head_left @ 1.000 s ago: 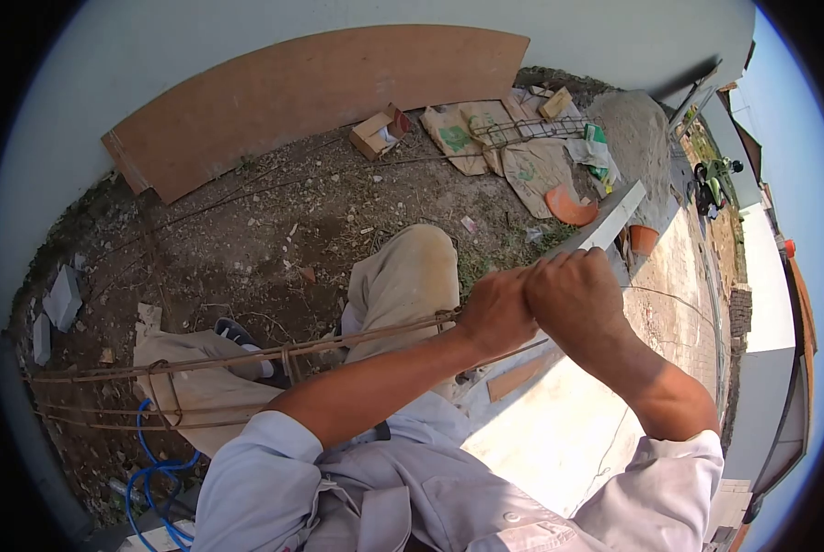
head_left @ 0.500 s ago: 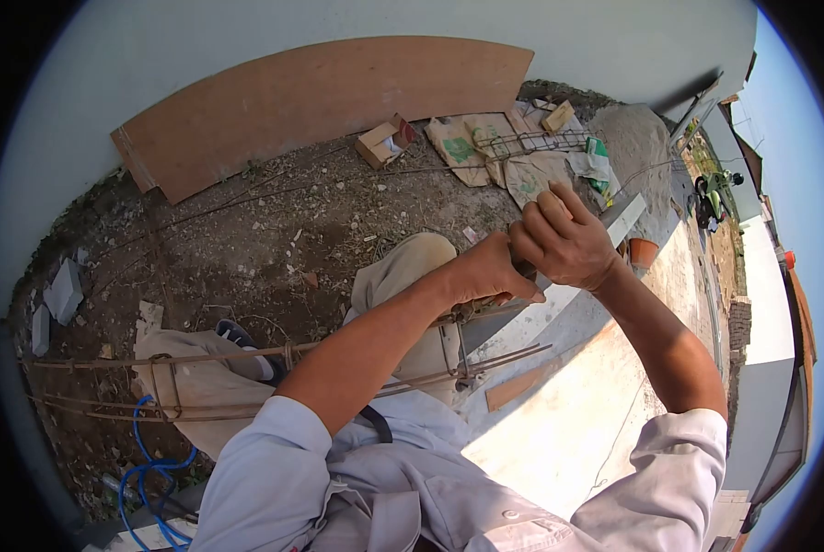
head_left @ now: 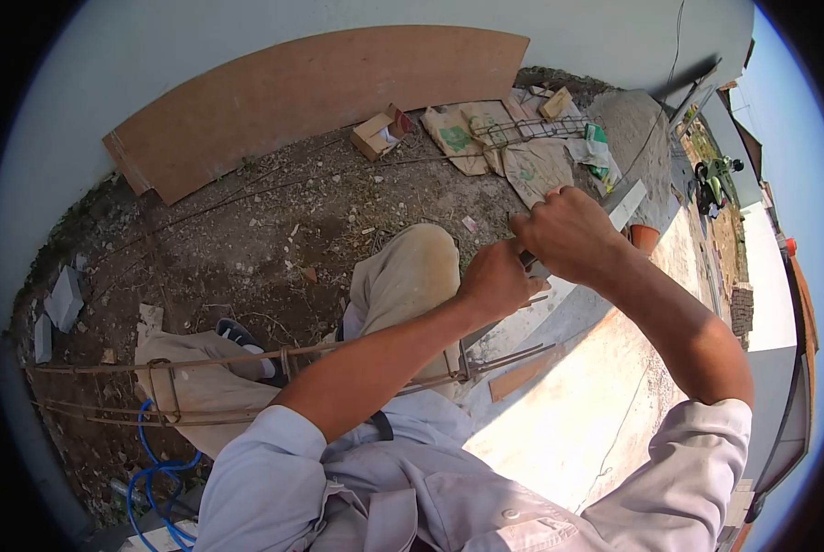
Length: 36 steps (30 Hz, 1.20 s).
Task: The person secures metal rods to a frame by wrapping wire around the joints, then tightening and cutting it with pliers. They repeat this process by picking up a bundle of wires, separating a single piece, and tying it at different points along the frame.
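Observation:
In the head view my left hand (head_left: pixel 496 279) is closed in a fist over the far end of a rebar cage. My right hand (head_left: pixel 570 232) is closed too, just above and to the right of it, almost touching. A small dark piece shows between the two fists, but its kind is hidden by the fingers. The rusty rebar cage (head_left: pixel 218 360), long bars with square stirrups, lies across my lap from the left to below my hands. One stirrup (head_left: pixel 463 361) stands near my knee.
Blue hose (head_left: pixel 159 474) coils at lower left. A plywood sheet (head_left: pixel 329 101) leans on the wall. Beyond my hands lie a cardboard box (head_left: pixel 380 133), paper sacks (head_left: pixel 533 167) and an orange bucket (head_left: pixel 644 239). Pale blocks (head_left: pixel 65 296) stand at left.
My right hand has turned over, its back now facing up, and dropped slightly. The left fist has shifted a little to the right. Both stay close together.

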Available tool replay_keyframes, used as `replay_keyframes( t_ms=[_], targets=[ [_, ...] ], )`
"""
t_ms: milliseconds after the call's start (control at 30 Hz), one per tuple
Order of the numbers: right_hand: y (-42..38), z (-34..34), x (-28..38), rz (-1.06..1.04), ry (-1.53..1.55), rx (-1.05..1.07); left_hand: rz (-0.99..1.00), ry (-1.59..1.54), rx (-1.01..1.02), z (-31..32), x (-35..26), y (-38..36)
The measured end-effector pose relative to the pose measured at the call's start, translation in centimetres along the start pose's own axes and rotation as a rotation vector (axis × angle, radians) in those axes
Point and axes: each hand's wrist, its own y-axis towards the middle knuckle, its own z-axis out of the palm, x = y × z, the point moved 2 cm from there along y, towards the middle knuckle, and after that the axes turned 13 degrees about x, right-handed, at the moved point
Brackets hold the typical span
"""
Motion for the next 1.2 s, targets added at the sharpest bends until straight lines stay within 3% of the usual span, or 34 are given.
replay_keyframes(
  t_ms=[100,200,233,333,433,500,533,600,633,733,800,833,900,933,1000,1033,1100,1200],
  targets=[
    [-1.7,-0.1,-0.5,-0.197,-0.344,-0.892,0.164,-0.207,0.153,-1.8,1.2,0.9],
    [-0.7,2.2,-0.6,-0.249,-0.309,-1.198,0.256,-0.334,0.268,-2.0,1.2,0.7],
    [-0.5,2.5,-0.6,-0.252,-0.293,-1.111,0.262,-0.35,0.3,-2.0,1.1,0.7],
    [-0.4,3.1,-0.6,-0.248,-0.231,-0.858,0.001,-0.465,0.586,-2.7,0.9,0.8],
    [-0.3,3.1,-0.8,-0.189,-0.163,-0.631,0.061,-0.284,0.349,-2.8,-0.3,-0.1],
    [-0.3,2.5,-0.7,-0.115,-0.133,-0.478,0.094,-0.06,0.01,-1.8,-1.2,-1.1],
    [-0.3,1.7,-0.5,-0.097,-0.078,-0.32,0.11,0.054,-0.162,-1.2,-1.6,-1.6],
    [-0.3,0.1,0.0,-0.063,0.033,-0.005,0.209,0.225,-0.268,0.1,-1.8,-2.1],
    [-0.3,-0.2,0.1,-0.07,0.068,0.028,0.259,0.311,-0.319,0.5,-1.7,-2.2],
    [-0.2,-0.8,-0.4,-0.069,0.149,0.133,0.071,0.268,-0.02,1.0,-0.6,-0.6],
    [-0.1,-0.7,-0.7,-0.046,0.183,0.213,0.156,0.198,0.005,0.8,0.0,0.3],
    [-0.3,-0.4,-0.5,-0.053,0.055,-0.014,0.188,0.159,0.014,0.3,0.1,0.3],
    [-1.3,0.7,0.0,-0.079,-0.197,-0.477,0.068,-0.23,0.223,-1.5,0.2,0.3],
    [-1.5,0.6,0.5,-0.084,-0.258,-0.605,0.011,-0.423,0.332,-2.4,0.2,0.3],
    [-2.2,0.8,1.0,-0.078,-0.375,-0.849,0.102,-0.578,0.579,-3.3,0.6,0.6],
    [-2.2,1.4,1.0,-0.094,-0.325,-0.789,0.148,-0.656,0.711,-3.1,0.6,0.6],
    [-2.1,2.0,0.8,-0.129,-0.229,-0.669,0.147,-0.59,0.612,-2.5,0.6,0.6],
    [-1.7,1.8,1.0,-0.009,-0.1,-0.088,0.134,-0.222,0.341,-1.3,-0.1,-0.6]
  ],
)
